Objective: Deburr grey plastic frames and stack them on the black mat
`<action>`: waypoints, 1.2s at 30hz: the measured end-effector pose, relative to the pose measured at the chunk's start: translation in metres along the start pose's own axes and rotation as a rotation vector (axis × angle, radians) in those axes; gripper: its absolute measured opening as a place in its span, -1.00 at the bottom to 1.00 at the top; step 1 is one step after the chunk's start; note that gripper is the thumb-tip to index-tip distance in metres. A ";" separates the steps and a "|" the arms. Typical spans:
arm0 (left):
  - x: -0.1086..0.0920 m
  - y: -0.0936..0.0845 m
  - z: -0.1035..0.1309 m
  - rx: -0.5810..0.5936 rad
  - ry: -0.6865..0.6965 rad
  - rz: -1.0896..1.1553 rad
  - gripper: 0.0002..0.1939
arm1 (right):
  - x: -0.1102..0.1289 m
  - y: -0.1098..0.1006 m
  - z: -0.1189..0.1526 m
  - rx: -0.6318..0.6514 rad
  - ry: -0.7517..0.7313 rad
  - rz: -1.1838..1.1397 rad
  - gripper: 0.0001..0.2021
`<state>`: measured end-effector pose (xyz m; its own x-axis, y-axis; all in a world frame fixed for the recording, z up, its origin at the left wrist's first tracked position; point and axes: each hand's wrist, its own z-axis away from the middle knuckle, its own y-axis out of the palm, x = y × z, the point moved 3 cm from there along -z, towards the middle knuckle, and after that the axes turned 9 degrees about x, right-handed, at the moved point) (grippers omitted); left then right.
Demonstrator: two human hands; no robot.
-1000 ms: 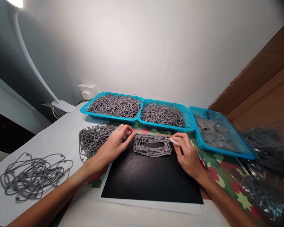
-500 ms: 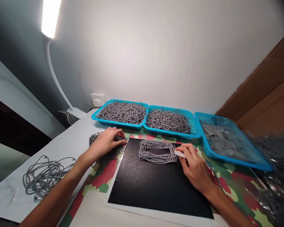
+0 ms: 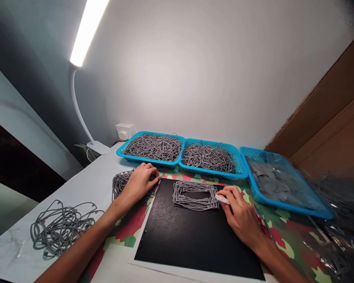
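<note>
My left hand (image 3: 142,181) is over a tangle of thin grey cord-like loops (image 3: 120,182) at the left edge of the black mat. Its thumb and fingertips are drawn together by the mat's far left corner, and what they pinch is too small to make out. A small white block (image 3: 222,199) is in my right hand (image 3: 240,214), gripped between thumb and fingers. The block's tip is at the right end of a rectangular stack of grey frames (image 3: 194,206), which lies on the black mat (image 3: 191,239).
Two blue baskets (image 3: 153,160) (image 3: 242,173) full of grey loops stand along the wall. A third blue basket (image 3: 289,206) holds clear bags. Another loose tangle (image 3: 61,228) lies at left. A lit lamp (image 3: 79,106) and a cardboard box (image 3: 327,114) flank the table.
The view has tilted up a little, so the table things sit lower in it. My left fingertips have shifted slightly toward the mat's far corner. My right hand still grips the white block.
</note>
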<state>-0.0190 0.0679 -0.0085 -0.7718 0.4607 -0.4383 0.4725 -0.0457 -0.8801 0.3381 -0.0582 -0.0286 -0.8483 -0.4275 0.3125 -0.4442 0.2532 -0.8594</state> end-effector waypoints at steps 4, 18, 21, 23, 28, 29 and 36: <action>-0.002 0.000 0.000 -0.045 -0.010 0.050 -0.72 | 0.000 0.000 0.000 0.005 0.007 -0.006 -0.78; -0.035 -0.054 0.010 -0.679 -0.021 0.487 -0.72 | 0.000 -0.002 -0.001 -0.003 0.010 0.005 -0.77; -0.054 -0.057 0.022 -0.884 0.106 0.401 -0.81 | 0.000 -0.003 -0.001 -0.004 0.012 0.011 -0.76; -0.068 -0.050 0.033 -0.892 0.246 0.367 -0.83 | 0.001 -0.004 0.000 -0.016 0.005 0.012 -0.76; -0.115 0.005 0.060 -0.108 0.650 0.260 -0.80 | 0.002 -0.005 0.002 -0.055 -0.006 -0.006 -0.76; -0.124 0.015 0.066 0.032 0.725 0.217 -0.84 | 0.002 -0.006 0.002 -0.055 -0.006 -0.010 -0.76; -0.119 0.012 0.048 0.260 0.625 0.121 -0.77 | 0.013 -0.014 0.002 0.016 -0.135 -0.165 -0.84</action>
<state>0.0577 -0.0301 0.0242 -0.2928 0.8603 -0.4174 0.3620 -0.3043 -0.8811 0.3340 -0.0692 -0.0136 -0.7179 -0.5743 0.3936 -0.5682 0.1567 -0.8078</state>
